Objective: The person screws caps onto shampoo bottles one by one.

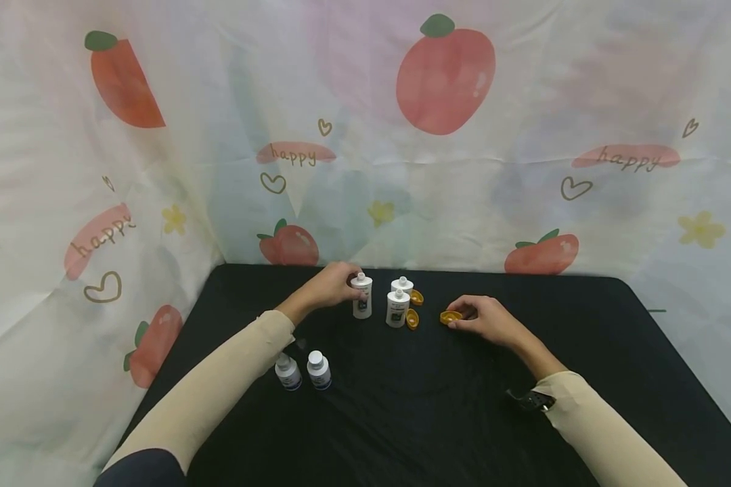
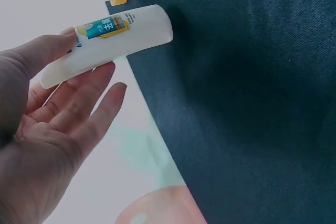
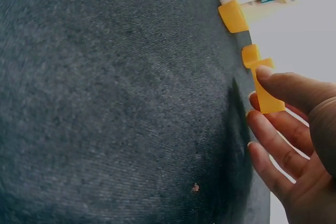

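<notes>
In the head view my left hand (image 1: 336,285) grips a white bottle (image 1: 362,303) with an uncapped nozzle. The left wrist view shows the thumb on one side of this bottle (image 2: 144,30), by its teal and yellow label, and fingers on the other. To the right, my right hand (image 1: 489,319) pinches a yellow cap (image 1: 450,316) between thumb and fingers. Between the hands stand two more uncapped white bottles, a front one (image 1: 397,310) and a rear one (image 1: 405,283) partly hidden behind it. Beside them lie two yellow caps, one nearer (image 1: 412,319) and one farther (image 1: 417,297).
Closer to the body, two smaller white bottles, a left one (image 1: 289,374) and a right one (image 1: 319,372), stand near the left forearm. The black table (image 1: 402,412) meets a fruit-printed curtain (image 1: 353,196) at its back and sides. A dark strap (image 1: 531,400) circles the right wrist.
</notes>
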The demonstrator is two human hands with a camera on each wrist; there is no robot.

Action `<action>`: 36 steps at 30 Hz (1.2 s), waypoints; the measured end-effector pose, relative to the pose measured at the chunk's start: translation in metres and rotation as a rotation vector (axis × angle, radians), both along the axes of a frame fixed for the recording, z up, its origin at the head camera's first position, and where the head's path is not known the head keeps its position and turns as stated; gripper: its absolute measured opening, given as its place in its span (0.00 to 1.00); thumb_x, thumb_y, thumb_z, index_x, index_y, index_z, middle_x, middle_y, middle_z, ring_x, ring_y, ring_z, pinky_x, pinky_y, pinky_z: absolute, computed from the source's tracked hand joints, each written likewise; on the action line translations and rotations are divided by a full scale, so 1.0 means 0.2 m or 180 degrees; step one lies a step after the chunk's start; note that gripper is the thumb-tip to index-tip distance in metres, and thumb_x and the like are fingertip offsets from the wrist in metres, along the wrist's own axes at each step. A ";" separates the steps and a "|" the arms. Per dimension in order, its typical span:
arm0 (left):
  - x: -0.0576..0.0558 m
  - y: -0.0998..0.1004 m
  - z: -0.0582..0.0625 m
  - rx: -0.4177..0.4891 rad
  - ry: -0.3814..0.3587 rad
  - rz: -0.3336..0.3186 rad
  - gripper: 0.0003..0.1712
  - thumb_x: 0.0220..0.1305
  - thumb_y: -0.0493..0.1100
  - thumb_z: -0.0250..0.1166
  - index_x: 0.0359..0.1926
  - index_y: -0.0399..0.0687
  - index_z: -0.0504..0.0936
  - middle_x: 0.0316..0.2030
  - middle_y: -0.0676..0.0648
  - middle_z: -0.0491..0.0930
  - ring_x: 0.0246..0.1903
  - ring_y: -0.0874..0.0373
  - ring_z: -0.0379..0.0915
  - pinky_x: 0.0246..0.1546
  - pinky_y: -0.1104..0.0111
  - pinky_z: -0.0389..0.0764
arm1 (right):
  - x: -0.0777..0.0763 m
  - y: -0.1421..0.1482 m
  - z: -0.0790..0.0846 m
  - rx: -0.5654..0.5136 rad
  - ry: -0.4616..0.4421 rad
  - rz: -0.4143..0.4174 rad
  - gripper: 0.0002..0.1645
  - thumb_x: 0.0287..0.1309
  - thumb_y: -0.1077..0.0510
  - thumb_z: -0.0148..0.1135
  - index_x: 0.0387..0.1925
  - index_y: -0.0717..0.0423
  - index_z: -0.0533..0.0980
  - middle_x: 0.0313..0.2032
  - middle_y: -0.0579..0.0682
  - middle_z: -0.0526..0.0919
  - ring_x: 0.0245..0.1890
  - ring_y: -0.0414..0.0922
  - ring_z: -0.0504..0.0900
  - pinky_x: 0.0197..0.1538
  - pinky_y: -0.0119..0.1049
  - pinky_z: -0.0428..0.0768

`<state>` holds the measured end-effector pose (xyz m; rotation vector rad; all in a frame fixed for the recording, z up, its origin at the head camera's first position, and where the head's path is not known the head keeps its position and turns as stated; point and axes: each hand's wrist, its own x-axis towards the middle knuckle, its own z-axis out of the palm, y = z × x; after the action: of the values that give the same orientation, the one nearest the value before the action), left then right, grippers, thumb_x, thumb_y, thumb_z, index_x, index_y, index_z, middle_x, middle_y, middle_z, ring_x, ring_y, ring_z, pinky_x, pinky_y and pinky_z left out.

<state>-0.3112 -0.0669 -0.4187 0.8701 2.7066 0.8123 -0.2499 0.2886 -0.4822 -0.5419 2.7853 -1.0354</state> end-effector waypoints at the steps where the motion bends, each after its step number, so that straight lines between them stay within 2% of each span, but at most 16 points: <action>1: 0.00 -0.01 0.00 0.0009 -0.0003 0.0001 0.12 0.55 0.45 0.72 0.37 0.48 0.79 0.32 0.52 0.79 0.30 0.61 0.73 0.32 0.69 0.76 | 0.00 0.00 0.00 -0.0014 -0.0004 0.0008 0.17 0.54 0.47 0.69 0.45 0.46 0.80 0.40 0.45 0.83 0.40 0.42 0.80 0.42 0.37 0.79; 13: 0.05 -0.10 0.09 0.0337 -0.0041 0.0167 0.14 0.57 0.47 0.71 0.41 0.50 0.78 0.35 0.53 0.80 0.34 0.60 0.75 0.34 0.67 0.77 | 0.02 0.00 0.05 -0.0167 0.0099 -0.0027 0.21 0.52 0.42 0.70 0.46 0.45 0.80 0.39 0.44 0.83 0.39 0.42 0.81 0.41 0.34 0.80; 24: 0.09 -0.17 0.16 0.0662 -0.0010 0.0184 0.13 0.57 0.48 0.70 0.40 0.51 0.78 0.37 0.53 0.81 0.38 0.60 0.79 0.36 0.65 0.78 | 0.03 -0.01 0.11 -0.0263 0.0239 -0.0043 0.21 0.51 0.42 0.70 0.43 0.46 0.80 0.37 0.44 0.83 0.37 0.42 0.81 0.41 0.36 0.80; 26: 0.10 -0.18 0.18 0.0732 0.0008 0.0198 0.14 0.57 0.48 0.71 0.41 0.50 0.78 0.37 0.52 0.81 0.38 0.59 0.79 0.38 0.64 0.79 | 0.04 -0.02 0.12 -0.0286 0.0273 -0.0008 0.20 0.52 0.44 0.70 0.44 0.48 0.80 0.37 0.46 0.83 0.36 0.43 0.81 0.39 0.35 0.80; 33: 0.15 -0.19 0.21 0.1096 -0.0067 0.0278 0.14 0.56 0.47 0.72 0.40 0.50 0.79 0.39 0.51 0.81 0.41 0.57 0.81 0.41 0.62 0.82 | 0.14 -0.11 0.29 -0.0451 0.0235 0.0057 0.19 0.55 0.56 0.69 0.48 0.58 0.79 0.41 0.55 0.84 0.39 0.50 0.82 0.43 0.40 0.81; 36: 0.16 -0.20 0.21 0.1250 -0.0108 0.0266 0.14 0.56 0.47 0.72 0.41 0.50 0.79 0.40 0.50 0.80 0.41 0.58 0.82 0.42 0.62 0.82 | 0.13 -0.10 0.27 -0.0470 0.0256 0.0022 0.20 0.56 0.55 0.69 0.49 0.58 0.79 0.42 0.54 0.84 0.40 0.50 0.82 0.43 0.40 0.81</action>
<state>-0.2795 -0.1063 -0.3775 0.8060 2.6098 1.3951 -0.2246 0.2679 -0.4273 -0.6232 2.7879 -1.2520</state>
